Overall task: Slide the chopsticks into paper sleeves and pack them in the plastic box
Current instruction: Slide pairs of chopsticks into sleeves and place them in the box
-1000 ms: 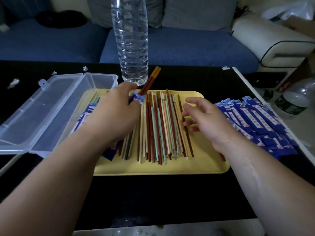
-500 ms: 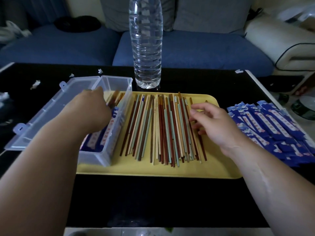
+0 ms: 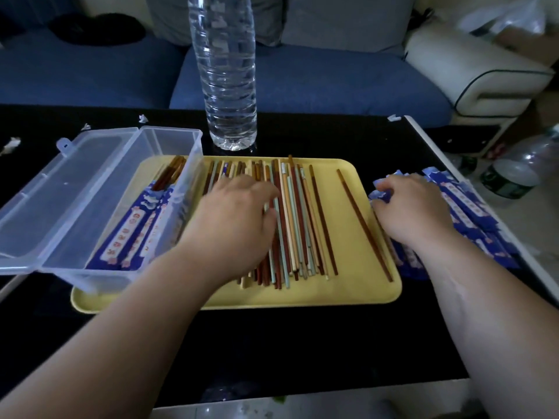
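Observation:
Several loose chopsticks [image 3: 298, 225], brown, green and cream, lie side by side on a yellow tray [image 3: 348, 293]. My left hand [image 3: 239, 216] lies on the left part of that pile with its fingers bent down; whether it grips any stick is hidden. A single brown chopstick [image 3: 361, 222] lies apart at the tray's right. My right hand [image 3: 414, 216] rests on the heap of blue paper sleeves [image 3: 472, 207] beside the tray and pinches the end of one sleeve [image 3: 381, 194]. The clear plastic box [image 3: 169, 137] stands on the tray's left end, with sleeved chopsticks [image 3: 133, 234] inside.
The box's open lid [image 3: 60, 192] hangs out to the left over the black table [image 3: 272, 352]. A tall clear water bottle [image 3: 225, 71] stands just behind the tray. A blue sofa [image 3: 302, 80] is beyond the table. More bottles [image 3: 511, 176] sit on the floor at the right.
My left hand has come out of the box, leaving the sleeved pair there, and now lies on the loose chopsticks. My right hand has moved from the chopsticks to the sleeve heap.

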